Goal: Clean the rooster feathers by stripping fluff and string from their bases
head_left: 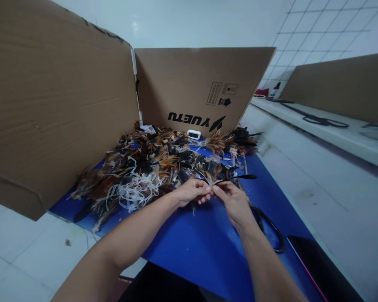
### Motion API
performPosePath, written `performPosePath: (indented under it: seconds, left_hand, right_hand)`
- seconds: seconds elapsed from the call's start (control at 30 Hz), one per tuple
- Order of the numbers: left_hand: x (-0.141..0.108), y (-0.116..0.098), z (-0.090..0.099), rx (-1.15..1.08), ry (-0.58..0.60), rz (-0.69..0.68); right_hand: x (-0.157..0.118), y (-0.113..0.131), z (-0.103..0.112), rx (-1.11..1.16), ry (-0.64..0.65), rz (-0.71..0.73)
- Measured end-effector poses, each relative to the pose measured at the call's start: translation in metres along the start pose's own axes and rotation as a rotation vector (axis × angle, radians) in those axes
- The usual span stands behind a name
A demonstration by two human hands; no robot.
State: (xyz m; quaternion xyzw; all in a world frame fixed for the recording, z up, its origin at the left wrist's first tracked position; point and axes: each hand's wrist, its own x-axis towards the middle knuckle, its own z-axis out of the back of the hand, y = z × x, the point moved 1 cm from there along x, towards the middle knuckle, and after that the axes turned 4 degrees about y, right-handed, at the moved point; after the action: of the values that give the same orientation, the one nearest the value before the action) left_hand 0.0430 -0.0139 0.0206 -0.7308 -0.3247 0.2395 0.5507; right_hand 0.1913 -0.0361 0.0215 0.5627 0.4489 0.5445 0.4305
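Above the blue tabletop [192, 251], my left hand [193, 191] and my right hand [234, 201] meet fingertip to fingertip. Both pinch the base of a small bunch of feathers [212, 176], brown and pale, fanning upward. One long black feather [247, 177] sticks out to the right over my right hand. Just beyond my hands spreads a big heap of brown and black feathers [166, 161]. A tangle of whitish translucent strips [135, 191] lies on the heap, left of my left hand. My fingers hide the feather stems.
Cardboard panels stand at the left [66, 105] and the back [189, 79]. A small white device with a dark screen [194, 134] sits by the back panel. Black-handled scissors [275, 235] lie right of my right wrist, partly hidden. A dark flat object [321, 268] occupies the near right corner.
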Motion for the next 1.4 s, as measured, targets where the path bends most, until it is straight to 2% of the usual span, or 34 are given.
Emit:
performPosePath:
  seconds: [0.2, 0.3, 0.43, 0.53, 0.67, 0.73, 0.87, 1.07, 1.23, 1.4]
  left_hand:
    - [0.003, 0.004, 0.004, 0.026, -0.004, -0.033]
    - [0.004, 0.001, 0.004, 0.022, -0.076, -0.088]
    - [0.004, -0.005, 0.004, -0.046, -0.218, -0.2]
    - [0.005, -0.007, 0.007, -0.1, -0.318, -0.259]
    - [0.007, -0.005, 0.015, -0.13, -0.385, -0.297]
    - [0.009, -0.003, 0.018, -0.12, -0.41, -0.307]
    - [0.012, 0.005, 0.021, -0.07, -0.477, -0.319]
    - [0.013, 0.013, 0.014, -0.043, -0.501, -0.298]
    - [0.014, 0.014, 0.013, -0.048, -0.507, -0.293]
    - [0.015, 0.015, 0.014, -0.095, -0.525, -0.309]
  right_hand:
    - [0.0, 0.002, -0.003, -0.036, -0.012, -0.003]
    - [0.0, 0.001, -0.003, -0.067, -0.04, -0.034]
    - [0.003, -0.004, 0.004, -0.289, -0.078, 0.002]
    - [0.007, -0.007, 0.02, -0.411, -0.163, 0.067]
    - [0.014, -0.01, 0.051, -0.489, -0.393, 0.103]
    - [0.017, -0.013, 0.066, -0.628, -0.473, 0.065]
    - [0.026, -0.016, 0.09, -0.756, -0.525, 0.005]
    - [0.066, -0.01, 0.11, -1.031, -0.42, -0.135]
    - [0.101, -0.017, 0.107, -1.191, -0.3, -0.233]
    - [0.117, -0.033, 0.103, -1.224, -0.255, -0.325]
